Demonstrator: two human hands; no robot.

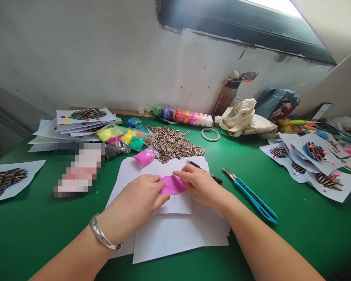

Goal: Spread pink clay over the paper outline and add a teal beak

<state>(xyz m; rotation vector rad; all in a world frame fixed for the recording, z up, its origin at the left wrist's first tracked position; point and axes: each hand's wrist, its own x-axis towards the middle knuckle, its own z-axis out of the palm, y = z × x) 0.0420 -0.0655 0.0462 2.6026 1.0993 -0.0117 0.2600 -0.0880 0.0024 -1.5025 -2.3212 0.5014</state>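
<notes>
A flattened patch of pink clay [172, 184] lies on a small white sheet [179, 203] atop a stack of white paper [166, 234]. My left hand [139, 199], with a silver bracelet on the wrist, presses the clay's left edge with curled fingers. From the right, my right hand [200, 183] presses the clay's upper edge with its fingertips. A heap of striped sunflower seeds [171, 144] lies just beyond the paper. A bag of pink clay [144, 156] rests at the paper's far left corner.
A blue utility knife [251, 195] and black tweezers [206, 171] lie right of my hands. Bags of coloured clay [123, 136], a row of clay tubs [183, 116], a tape ring [210, 134], a cloth bag [242, 117], a bottle [228, 95] and finished seed pictures [316, 156] ring the green table.
</notes>
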